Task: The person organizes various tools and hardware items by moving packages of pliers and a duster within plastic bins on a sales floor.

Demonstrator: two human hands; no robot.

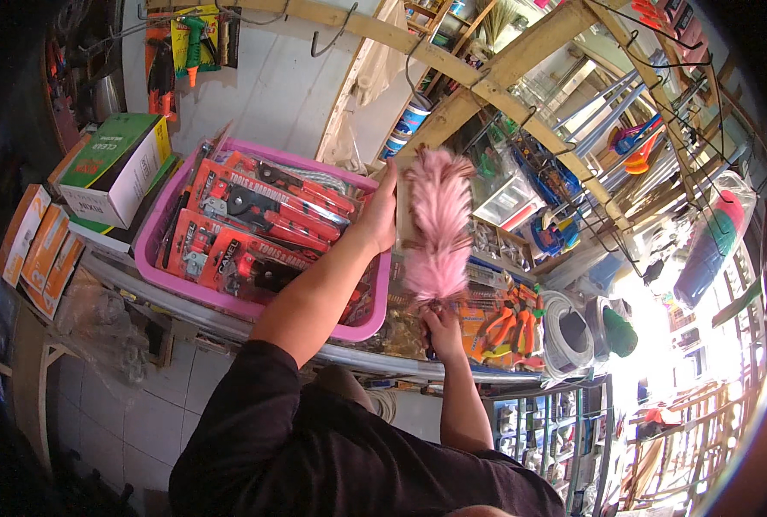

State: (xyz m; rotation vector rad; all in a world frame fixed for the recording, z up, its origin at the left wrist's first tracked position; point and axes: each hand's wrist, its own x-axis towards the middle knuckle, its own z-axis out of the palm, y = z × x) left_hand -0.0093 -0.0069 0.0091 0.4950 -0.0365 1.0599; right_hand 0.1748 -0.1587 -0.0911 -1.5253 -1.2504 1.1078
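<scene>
Your dark shirt [383, 465] lay closest. Your right hand [442, 332] was wrapped round a pink feather duster [439, 228] below its plumes, just right of a pink basket [382, 295] of packaged tools [254, 204]. Your left hand [382, 214] reached across to the basket's right side; whether it gripped anything couldn't be told. Beyond, hooks [336, 31] hung from wooden beams [435, 57].

Strong white light is flooding in to the right of the pink duster [438, 228], washing out the racks [694, 435] there. Left of the duster, softer light is falling on the pink basket [382, 297], with plastic packaging [263, 207] catching small highlights. Below the duster, the black shirt [358, 457] is losing detail. Far out around it, lines are bending toward a dark rim.
</scene>
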